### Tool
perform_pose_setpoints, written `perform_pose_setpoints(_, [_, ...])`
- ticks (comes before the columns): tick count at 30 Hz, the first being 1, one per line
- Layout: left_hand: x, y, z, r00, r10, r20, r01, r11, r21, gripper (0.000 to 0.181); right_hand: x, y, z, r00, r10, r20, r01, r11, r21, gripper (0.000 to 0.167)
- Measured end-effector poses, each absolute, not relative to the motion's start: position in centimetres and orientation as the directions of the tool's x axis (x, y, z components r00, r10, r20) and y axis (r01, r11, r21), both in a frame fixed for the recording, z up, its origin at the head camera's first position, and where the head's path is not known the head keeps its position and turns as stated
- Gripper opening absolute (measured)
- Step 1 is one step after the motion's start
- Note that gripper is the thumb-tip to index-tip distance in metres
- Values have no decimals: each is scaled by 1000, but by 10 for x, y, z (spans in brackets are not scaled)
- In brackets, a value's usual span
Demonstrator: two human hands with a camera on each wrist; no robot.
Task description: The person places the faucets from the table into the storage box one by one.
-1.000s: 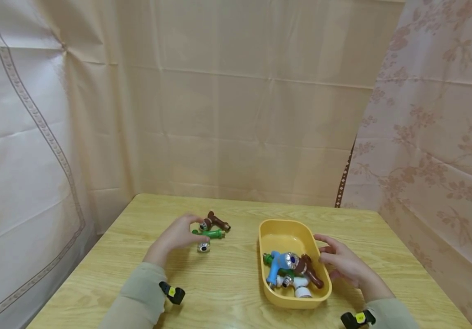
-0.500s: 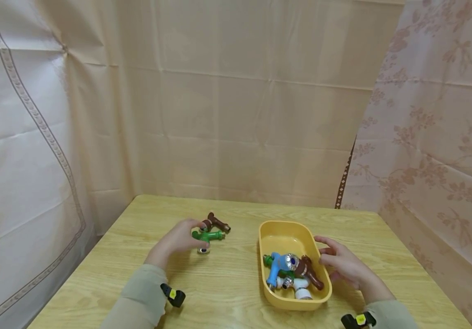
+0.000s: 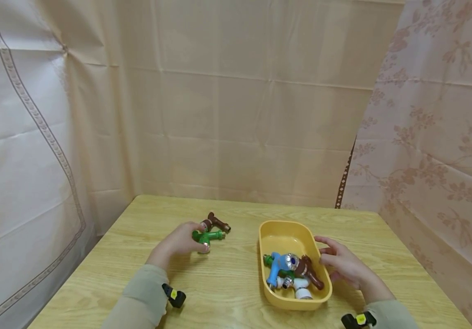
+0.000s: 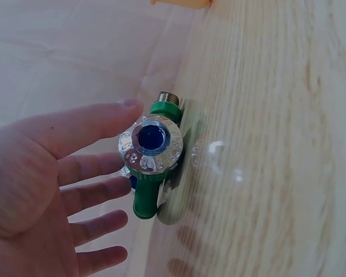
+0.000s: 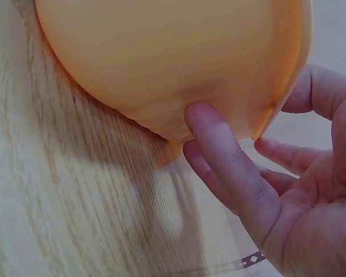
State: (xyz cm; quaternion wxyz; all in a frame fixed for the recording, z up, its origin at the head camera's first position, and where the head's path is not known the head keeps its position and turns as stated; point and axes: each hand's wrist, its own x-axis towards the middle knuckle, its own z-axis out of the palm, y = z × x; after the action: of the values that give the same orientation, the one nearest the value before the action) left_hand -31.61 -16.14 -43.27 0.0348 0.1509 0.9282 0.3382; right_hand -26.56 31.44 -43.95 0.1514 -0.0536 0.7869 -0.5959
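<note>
**Across a wood-grain table, two arms reaching out**

Both angle forward and inward, sleeves pale. Yellow tub sits right of centre. Right hand is at its right side, fingers loosely spread and pointing at it, one fingertip looking right up against the outer wall. Left hand stretches around a green tap on the table: thumb by the silver knob, other fingers fairly straight with gaps between; can't tell if it's properly pinched. Brown tap lies just behind that one. More taps, including a blue one, are heaped at the tub's near end.
</note>
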Motion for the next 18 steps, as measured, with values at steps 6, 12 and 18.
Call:
perform_pose_setpoints(6, [-317,-161,-434,-953,302,26,246,722,647,64,-266,315,-439,-949,-271,-163,86,273,-958,78])
perform_pose_setpoints(12, [-319,-161,-438,-952,306,18,245,723,646,65,-265,314,-439,-949,-271,-162,86,272,-958,78])
perform_pose_setpoints(18, [-319,-160,-442,-953,304,1,236,739,631,65,-265,314,-438,-947,-277,-161,83,273,-958,77])
